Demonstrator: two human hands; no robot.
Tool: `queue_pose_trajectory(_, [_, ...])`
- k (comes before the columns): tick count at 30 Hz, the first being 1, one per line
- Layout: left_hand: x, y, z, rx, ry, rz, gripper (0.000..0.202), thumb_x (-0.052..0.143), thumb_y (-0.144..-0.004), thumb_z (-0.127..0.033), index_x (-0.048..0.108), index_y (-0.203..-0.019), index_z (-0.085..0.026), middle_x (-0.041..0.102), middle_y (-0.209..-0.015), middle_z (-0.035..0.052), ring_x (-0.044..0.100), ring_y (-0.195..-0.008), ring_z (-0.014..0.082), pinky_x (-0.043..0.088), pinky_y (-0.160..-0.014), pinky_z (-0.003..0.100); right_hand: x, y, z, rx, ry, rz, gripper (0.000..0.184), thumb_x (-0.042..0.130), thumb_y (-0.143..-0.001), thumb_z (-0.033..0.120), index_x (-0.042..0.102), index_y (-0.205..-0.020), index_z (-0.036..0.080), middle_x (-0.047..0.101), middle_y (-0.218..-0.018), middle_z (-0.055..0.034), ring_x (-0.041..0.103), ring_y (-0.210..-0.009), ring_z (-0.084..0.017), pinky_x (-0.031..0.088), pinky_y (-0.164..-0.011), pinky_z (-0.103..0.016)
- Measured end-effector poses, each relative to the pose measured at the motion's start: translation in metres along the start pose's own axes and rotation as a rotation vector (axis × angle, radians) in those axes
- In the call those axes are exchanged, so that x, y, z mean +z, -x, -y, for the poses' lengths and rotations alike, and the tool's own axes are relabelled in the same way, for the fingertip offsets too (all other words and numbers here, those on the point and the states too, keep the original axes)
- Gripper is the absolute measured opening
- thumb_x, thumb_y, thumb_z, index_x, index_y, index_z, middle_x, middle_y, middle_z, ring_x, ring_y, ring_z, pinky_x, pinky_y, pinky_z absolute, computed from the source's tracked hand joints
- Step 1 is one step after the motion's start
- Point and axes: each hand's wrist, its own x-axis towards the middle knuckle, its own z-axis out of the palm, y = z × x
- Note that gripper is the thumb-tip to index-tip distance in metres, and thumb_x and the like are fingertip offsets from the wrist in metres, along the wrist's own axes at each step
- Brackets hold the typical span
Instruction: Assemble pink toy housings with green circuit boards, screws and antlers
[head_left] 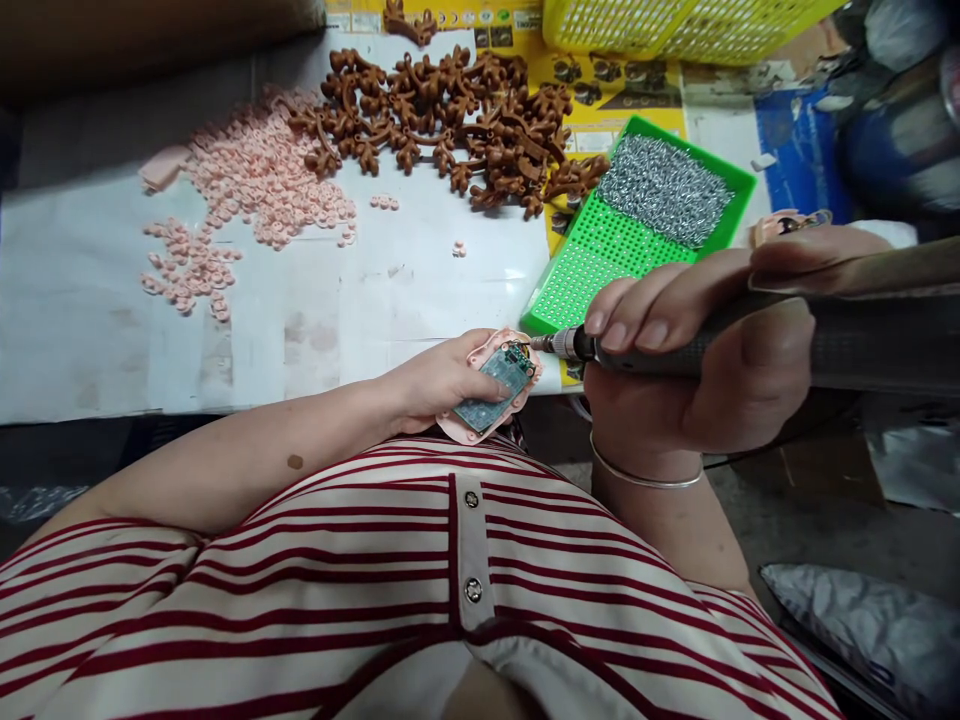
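Observation:
My left hand (pixel 450 385) grips a pink plastic casing (pixel 474 432), thumb pressed over its face. Inside the casing lies a green circuit board (pixel 491 388) with wires near its top corner. Wrapped in my right hand (pixel 675 350) is a dark electric screwdriver (pixel 667 355), held level, its bit pointing left. The bit's tip meets or nearly meets the casing's upper right edge; I cannot tell whether a screw is on it. Just beyond my right fingers stands a green perforated tray (pixel 592 265) with many small silver screws (pixel 664 190) at its far end.
Brown plastic branch-shaped parts (pixel 457 120) are heaped at the back middle. Small pink parts (pixel 262 170) lie piled to their left, with a few strays (pixel 385 202) nearer. A yellow basket (pixel 675 35) stands at the back right. Another pink piece (pixel 787 225) sits behind my right hand.

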Motion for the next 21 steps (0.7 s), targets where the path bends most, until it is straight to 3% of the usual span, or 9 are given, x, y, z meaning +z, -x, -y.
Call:
queue_pose_trajectory(6, [0.0, -0.001, 0.001, 0.011, -0.024, 0.007, 0.051, 0.07, -0.067, -0.007, 0.054, -0.115, -0.018, 0.069, -0.083, 0.003, 0.065, -0.067, 0.0159, 0.055, -0.065, 0.03, 0.003, 0.001, 0.002, 0.057, -0.014, -0.019, 0.015, 0.074, -0.084, 0.044, 0.067, -0.089, 0.031, 0.041, -0.051, 0.0092, 0.042, -0.037, -0.01, 0.043, -0.038, -0.027])
queue_pose_trajectory(9, [0.0, -0.001, 0.0, 0.003, -0.025, 0.012, 0.048, 0.07, -0.068, -0.007, 0.055, -0.112, -0.018, 0.069, -0.083, 0.003, 0.066, -0.068, 0.016, 0.055, -0.065, 0.03, 0.005, 0.003, 0.002, 0.015, -0.005, -0.021, 0.016, 0.073, -0.084, 0.044, 0.065, -0.088, 0.031, 0.04, -0.051, 0.01, 0.041, -0.036, -0.01, 0.043, -0.037, -0.026])
queue_pose_trajectory(14, [-0.001, -0.002, -0.001, -0.006, -0.012, 0.028, 0.045, 0.07, -0.068, -0.008, 0.055, -0.109, -0.018, 0.069, -0.081, 0.0025, 0.065, -0.065, 0.016, 0.055, -0.063, 0.03, 0.005, 0.009, 0.003, 0.027, 0.024, -0.03, 0.013, 0.072, -0.085, 0.038, 0.065, -0.079, 0.029, 0.048, -0.056, 0.0074, 0.049, -0.043, -0.011, 0.05, -0.045, -0.029])
queue_pose_trajectory(18, [0.0, -0.002, -0.002, -0.004, -0.014, 0.038, 0.042, 0.07, -0.068, -0.009, 0.055, -0.105, -0.018, 0.068, -0.077, 0.0023, 0.065, -0.062, 0.0163, 0.054, -0.061, 0.03, 0.002, 0.011, 0.001, 0.032, 0.093, -0.036, 0.02, 0.076, -0.08, 0.047, 0.067, -0.093, 0.036, 0.046, -0.058, 0.0081, 0.043, -0.039, -0.011, 0.045, -0.039, -0.029])
queue_pose_trajectory(21, [0.001, -0.002, -0.003, -0.015, -0.004, 0.024, 0.043, 0.07, -0.067, -0.008, 0.054, -0.105, -0.017, 0.068, -0.075, 0.0022, 0.065, -0.061, 0.0164, 0.054, -0.06, 0.03, -0.001, 0.01, -0.003, 0.048, 0.118, 0.024, 0.019, 0.075, -0.08, 0.047, 0.067, -0.093, 0.037, 0.046, -0.059, 0.0077, 0.044, -0.038, -0.011, 0.042, -0.037, -0.029])
